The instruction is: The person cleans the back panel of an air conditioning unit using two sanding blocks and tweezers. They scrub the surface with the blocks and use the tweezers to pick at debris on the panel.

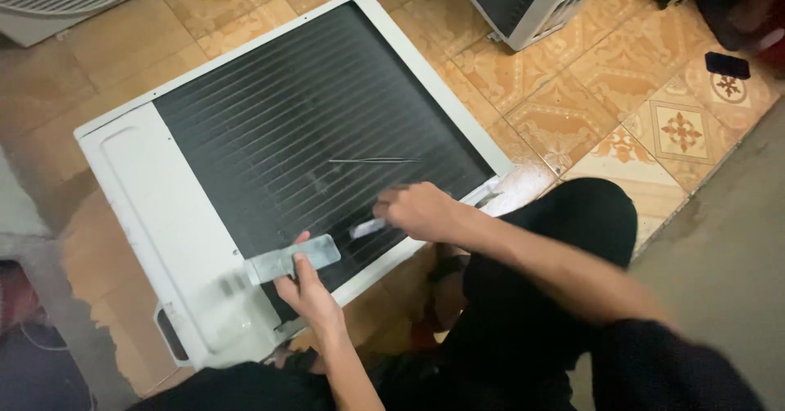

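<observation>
Both hands working over the air-conditioner unit [188, 239] lying flat on the floor [572, 92].
Left hand [307, 288] is pinching a flat grey plate [293, 258] — right hand [421, 211] is closing its grip on a small pale tool [366, 229] against the dark fins [311, 133].

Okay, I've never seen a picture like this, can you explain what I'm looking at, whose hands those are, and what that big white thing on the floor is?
The picture comes from a camera worn on a person's head, looking down at their own two bare hands. On the tiled floor lies a big white air-conditioner unit, its dark finned grille facing up. The left hand holds a flat grey rectangular piece at the grille's near edge. The right hand grips a small pale tool against the fins; what it is exactly is too blurred to tell. A thin metal rod rests on the grille.
</observation>
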